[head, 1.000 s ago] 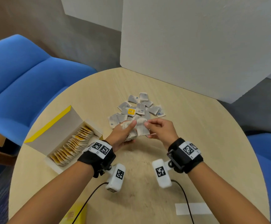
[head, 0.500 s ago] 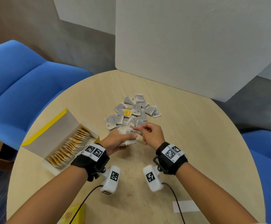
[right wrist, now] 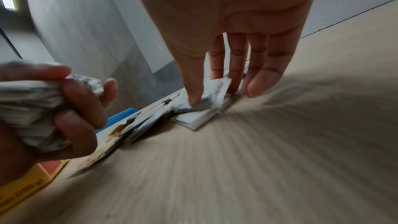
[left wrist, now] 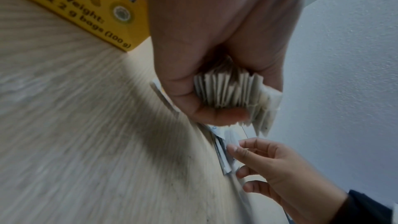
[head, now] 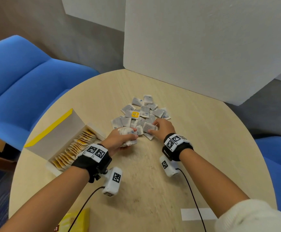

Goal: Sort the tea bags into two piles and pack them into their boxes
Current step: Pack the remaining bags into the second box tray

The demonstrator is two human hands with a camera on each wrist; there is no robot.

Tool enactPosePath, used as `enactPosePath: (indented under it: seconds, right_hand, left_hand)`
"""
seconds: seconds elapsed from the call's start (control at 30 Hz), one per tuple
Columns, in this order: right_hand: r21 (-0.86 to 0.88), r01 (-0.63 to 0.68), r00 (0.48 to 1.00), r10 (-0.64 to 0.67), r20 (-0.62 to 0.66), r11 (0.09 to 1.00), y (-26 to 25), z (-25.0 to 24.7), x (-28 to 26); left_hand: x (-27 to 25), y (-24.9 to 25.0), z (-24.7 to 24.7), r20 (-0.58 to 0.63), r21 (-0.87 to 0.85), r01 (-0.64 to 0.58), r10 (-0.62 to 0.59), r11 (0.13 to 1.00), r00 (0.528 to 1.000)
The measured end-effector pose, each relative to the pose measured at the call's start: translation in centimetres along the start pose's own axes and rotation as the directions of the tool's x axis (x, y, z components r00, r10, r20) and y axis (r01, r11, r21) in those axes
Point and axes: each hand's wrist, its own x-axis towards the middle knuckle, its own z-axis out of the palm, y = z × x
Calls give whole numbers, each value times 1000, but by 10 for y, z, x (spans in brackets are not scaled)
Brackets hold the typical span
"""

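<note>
White tea bags (head: 128,136) fisted left hand (head: 118,141), right hand (head: 163,129) pinching

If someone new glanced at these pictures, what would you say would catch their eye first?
Probably the left hand, gripping a thick stack of grey tea bags just above the round table. Next, the right hand, pinching one more bag from the loose grey pile at the table's middle, where a single yellow tea bag stands out. At the left, an open box holds a row of yellow bags.

Head view high, facing down, wrist views low, close, somewhat blurred — all sharing the table (head: 203,148)
</note>
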Motion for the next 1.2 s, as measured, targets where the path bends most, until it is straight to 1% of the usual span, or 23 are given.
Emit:
enactPosePath:
  seconds: [0.07, 0.17, 0.2, 0.23, 0.27, 0.33, 0.37, 0.4, 0.6, 0.7, 0.8, 0.87, 1.0, 1.1, 1.2]
  right_hand:
    - [43, -5, 1000, 5, 2, 999, 0, 0, -3]
    - [111, 54, 998, -50, -36, 992, -1, -7, -8]
    - [152, 81, 996, -74, -51, 985, -2, -12, -10]
    - [228, 100, 995, -91, -52, 969, -3, -16, -13]
    - [343, 108, 994, -101, -38, 933, -4, -21, -17]
    - [560, 106, 991, -136, 12, 821, -8, -32, -27]
    - [614, 111, 986, -163, 30, 781, -11, -36, -32]
    - [635, 118, 982, -187, 42, 763, -13, -40, -36]
    - [654, 129, 951, -279, 132, 746, -24, -48, -54]
    - [654, 137, 941, -304, 149, 744, -25, -44, -65]
    - [690, 119, 944, -296, 144, 714, -27, -37, -74]
    - [695, 125, 947, -293, 129, 708, -27, -33, -78]
    - [683, 170, 952, -297, 73, 711, -28, -28, -78]
    - [633, 217, 956, -293, 16, 744, -28, -25, -76]
    - [578, 248, 961, -275, -42, 777, -29, -22, -76]
  left_hand:
    - [2, -1, 0, 2, -7, -1, 1, 1000, 1000]
    - [1, 1, 0, 19, 9, -8, 8, 1000, 1000]
    - [1, 1, 0, 23, 18, -11, 11, 1000, 1000]
    - [1, 2, 0, 29, 28, -16, 16, 999, 999]
    - [0, 3, 0, 35, 41, -23, 21, 999, 999]
    - [0, 4, 1, 41, 64, -24, 22, 998, 999]
    - [0, 5, 3, 43, 66, -20, 17, 998, 999]
    - [-1, 6, 5, 48, 60, -16, 13, 998, 999]
    - [-3, 10, 19, 110, 58, -26, 19, 998, 994]
    - [-6, 13, 21, 186, 93, -37, 19, 995, 982]
    - [-10, 14, 21, 279, 142, -60, 18, 988, 960]
    - [-8, 13, 20, 306, 170, -75, 20, 983, 952]
    - [-5, 11, 17, 324, 219, -87, 11, 972, 946]
    - [-6, 11, 17, 330, 304, -65, -41, 950, 943]
    - [-9, 12, 18, 342, 311, -39, -74, 949, 937]
